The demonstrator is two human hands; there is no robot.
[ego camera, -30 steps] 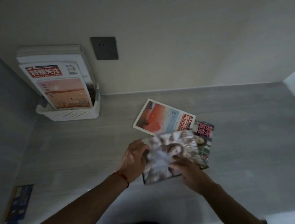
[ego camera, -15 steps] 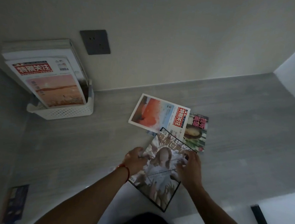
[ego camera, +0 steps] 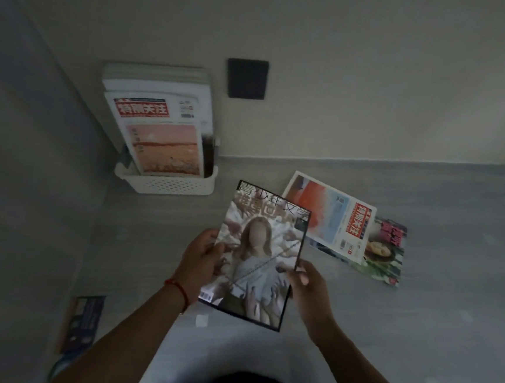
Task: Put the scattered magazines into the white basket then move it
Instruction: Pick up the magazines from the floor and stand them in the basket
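Observation:
I hold a black-edged magazine (ego camera: 258, 253) with a long-haired figure on its cover, lifted above the grey floor. My left hand (ego camera: 199, 257) grips its left edge and my right hand (ego camera: 307, 284) grips its right edge. The white basket (ego camera: 169, 184) stands against the wall at the upper left, with several magazines upright in it; the front one has a red title and an orange picture. Two magazines lie flat on the floor to the right: one red and blue (ego camera: 331, 216), and one with food pictures (ego camera: 386, 255) partly under it.
A dark square wall plate (ego camera: 247, 78) sits on the wall beside the basket. A dark blue booklet (ego camera: 84, 323) lies on the floor at the lower left. A grey wall runs along the left, and a white surface edges in at the far right.
Both hands have lifted the figure-cover magazine off the floor pile and brought it up and leftward, toward the basket. The view has shifted, so the basket sits nearer the middle.

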